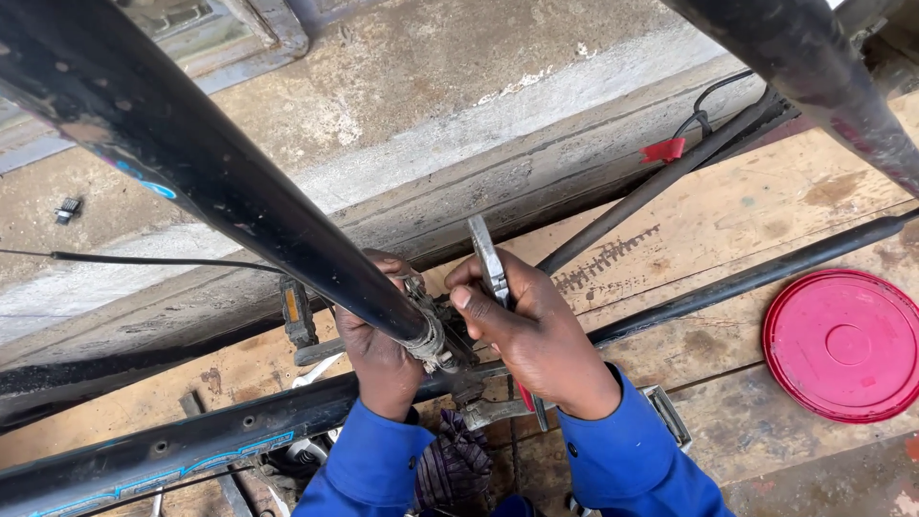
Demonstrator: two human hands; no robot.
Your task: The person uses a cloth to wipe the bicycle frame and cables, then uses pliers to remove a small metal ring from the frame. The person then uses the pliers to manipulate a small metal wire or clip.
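1. The left hand (378, 359) is wrapped around the lower end of a black bicycle frame tube (239, 206), fingers curled shut on it where the tube meets a scuffed metal fitting (428, 340).
2. The right hand (531, 330) is closed around the handles of a pair of pliers (488, 263); the grey metal of the tool sticks up past the thumb, and a red grip shows below the palm.
3. The two hands sit just beside each other, with the fitting between them.
4. The frame tube runs from the upper left corner down to the hands, crossing in front of the left wrist.
5. A second black tube (182, 445), with blue markings, lies lower, running from the bottom left towards the hands.
6. A pedal (297, 311) with an orange reflector sits just left of the left hand, behind the frame tube.
7. Both arms wear blue sleeves (627, 450).
8. A dark striped rag (455, 464) lies between the forearms.
9. Everything rests on a worn wooden platform (737, 220).
10. A round red lid (844, 345) lies flat on the wood, well to the right of the hands.
11. A thin black cable (144, 258) runs along the concrete ledge at left.
12. A red tag (663, 149) sits on a thin rod at upper right.
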